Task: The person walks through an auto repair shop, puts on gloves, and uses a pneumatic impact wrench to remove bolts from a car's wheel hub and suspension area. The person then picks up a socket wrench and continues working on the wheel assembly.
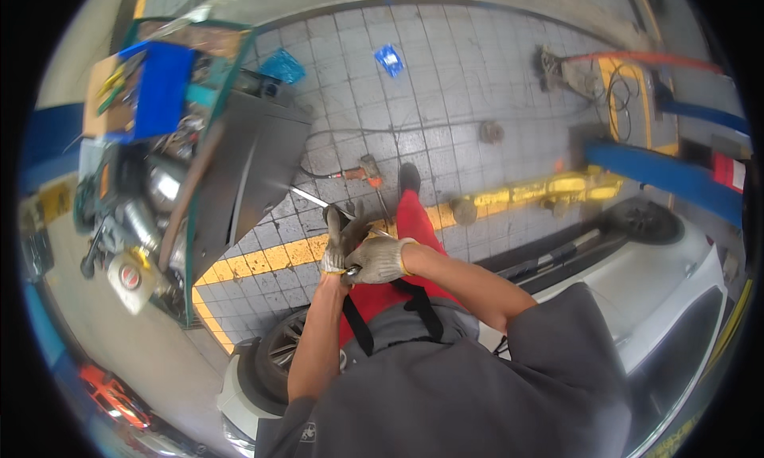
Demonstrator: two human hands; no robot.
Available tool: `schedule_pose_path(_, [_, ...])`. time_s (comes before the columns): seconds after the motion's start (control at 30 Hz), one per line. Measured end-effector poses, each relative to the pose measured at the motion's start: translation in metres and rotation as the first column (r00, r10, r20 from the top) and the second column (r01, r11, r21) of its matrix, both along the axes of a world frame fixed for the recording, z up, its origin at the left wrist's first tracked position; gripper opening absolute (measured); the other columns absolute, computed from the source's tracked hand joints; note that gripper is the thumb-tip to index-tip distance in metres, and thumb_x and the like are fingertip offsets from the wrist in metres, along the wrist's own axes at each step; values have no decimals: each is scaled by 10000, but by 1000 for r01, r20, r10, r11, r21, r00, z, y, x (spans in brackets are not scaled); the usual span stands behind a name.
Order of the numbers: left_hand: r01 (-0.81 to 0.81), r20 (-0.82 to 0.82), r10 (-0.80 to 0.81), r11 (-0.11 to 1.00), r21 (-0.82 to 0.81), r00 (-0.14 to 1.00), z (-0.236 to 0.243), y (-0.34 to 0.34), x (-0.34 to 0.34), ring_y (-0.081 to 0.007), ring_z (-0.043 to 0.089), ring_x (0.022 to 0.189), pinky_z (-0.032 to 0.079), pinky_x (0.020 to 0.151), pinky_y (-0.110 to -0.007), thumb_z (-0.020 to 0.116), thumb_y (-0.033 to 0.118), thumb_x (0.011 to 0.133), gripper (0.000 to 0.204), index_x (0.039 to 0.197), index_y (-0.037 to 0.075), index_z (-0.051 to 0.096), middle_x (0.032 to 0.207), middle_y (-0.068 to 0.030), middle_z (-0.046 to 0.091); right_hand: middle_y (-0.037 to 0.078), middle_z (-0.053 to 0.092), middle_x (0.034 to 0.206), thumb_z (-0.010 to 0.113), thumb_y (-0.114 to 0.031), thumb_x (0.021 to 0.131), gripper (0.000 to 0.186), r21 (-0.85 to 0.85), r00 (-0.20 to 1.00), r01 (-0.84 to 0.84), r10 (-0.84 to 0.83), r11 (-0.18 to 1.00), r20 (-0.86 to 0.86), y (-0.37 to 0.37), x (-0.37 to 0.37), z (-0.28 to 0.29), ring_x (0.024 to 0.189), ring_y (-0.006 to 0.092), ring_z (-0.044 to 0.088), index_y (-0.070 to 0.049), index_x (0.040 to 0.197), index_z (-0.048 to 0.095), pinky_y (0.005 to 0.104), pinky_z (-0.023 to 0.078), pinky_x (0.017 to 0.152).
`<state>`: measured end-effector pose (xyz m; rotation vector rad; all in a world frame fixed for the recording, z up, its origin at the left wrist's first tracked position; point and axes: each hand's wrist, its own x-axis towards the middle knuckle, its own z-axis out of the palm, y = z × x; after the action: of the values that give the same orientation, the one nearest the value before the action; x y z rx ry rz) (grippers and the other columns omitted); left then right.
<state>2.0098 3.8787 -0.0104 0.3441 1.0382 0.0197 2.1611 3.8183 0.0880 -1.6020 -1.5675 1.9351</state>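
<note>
Both my hands wear grey-white work gloves with yellow cuffs and meet in front of my red trousers. My right hand is closed, and a shiny metal tool end shows at its edge beside my left wrist; the tool's kind is hidden. Just left of it, my left hand has its dark-stained fingers curled, and blur hides what they hold. A dark rounded piece sits between the hands. Beyond the left fingers, a long silver bar slants away over the floor.
An orange and grey air impact wrench lies on the tiled floor with its hose. At left stands a cluttered cart with a blue box. A white car is behind me; blue lift arms reach in at right. Blue packets lie ahead.
</note>
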Motion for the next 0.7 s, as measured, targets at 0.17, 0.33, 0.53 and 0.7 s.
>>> schedule_pose_path(0.17, [-108,6,110,968,225,994,-108,-10,11,-240,536,1460,465,1187,-348,537,290,1145,550,1607,5,450,1552,-144,587,240,771,1061,603,-529,1002,533,-168,982,-29,-3,985,-189,0,33,-82,1021,421,729,-34,1100,775,502,541,927])
schedule_pose_path(0.33, [-89,22,88,916,391,996,-153,-9,71,-270,446,1539,385,1250,-385,526,255,1142,576,1641,-3,397,1653,-148,487,136,760,880,659,-542,1010,517,-500,873,53,-283,864,-396,-16,50,-150,855,270,725,-33,996,751,424,555,830])
schedule_pose_path(0.53, [732,-486,-555,415,541,674,-265,-5,67,-367,616,1371,495,1156,-434,527,426,1128,577,1579,66,505,1520,-181,619,83,748,858,636,-530,1055,504,-630,811,121,-443,767,-383,-32,51,-265,801,190,690,-40,1007,742,372,548,797])
schedule_pose_path(0.7, [931,-782,-564,-59,360,266,-426,24,13,-470,723,1048,579,948,-541,559,435,1072,401,1313,157,720,1167,-239,760,86,714,817,600,-505,1083,500,-797,581,489,-814,354,-5,-30,15,-384,786,197,646,-35,963,722,362,526,813])
